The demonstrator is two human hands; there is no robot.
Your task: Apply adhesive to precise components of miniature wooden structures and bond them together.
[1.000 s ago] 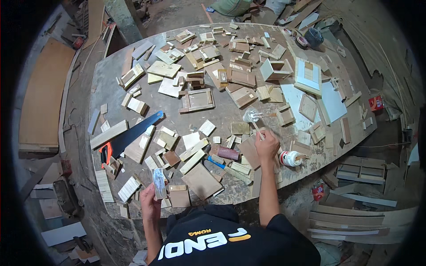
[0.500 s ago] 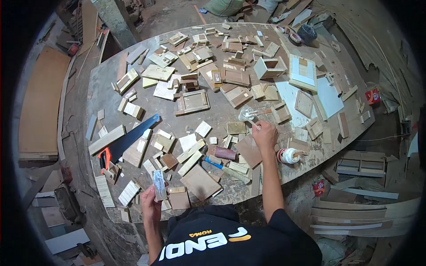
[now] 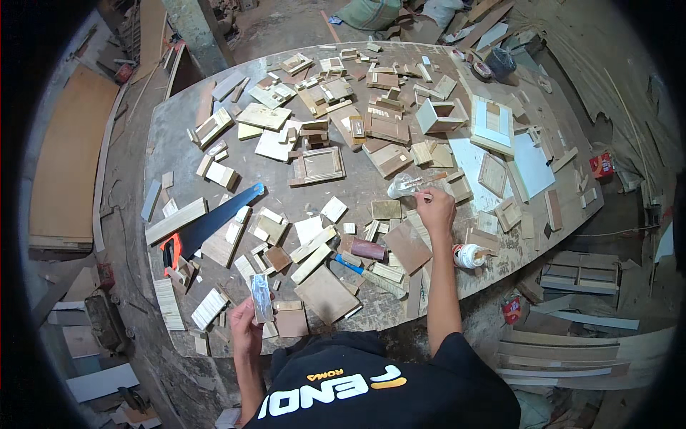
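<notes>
My left hand [image 3: 244, 316] grips a narrow wooden block [image 3: 261, 300] near the table's front edge. Whitish smears cover the block's upper face. Further right, my right hand [image 3: 436, 209] pinches a thin stick [image 3: 424, 195] whose far end is at a clear plastic cup [image 3: 399, 186]. The cup appears tipped toward me, with whitish residue on its wall. Right of my right forearm stands an open white tub [image 3: 468, 255]. A small blue-handled tool [image 3: 349, 264] and a dark red cylinder [image 3: 369, 249] lie between my arms.
Wood offcuts and small box-like pieces are spread over the whole table [image 3: 271, 175]. A handsaw [image 3: 214, 225] with a blue blade lies at the left. White panels [image 3: 493, 125] and tape rolls [image 3: 480, 69] are at the far right.
My right hand has moved slightly right and up, with the stick still at the cup, which looks more tilted. My left hand keeps hold of the block. The whole view has shifted slightly.
</notes>
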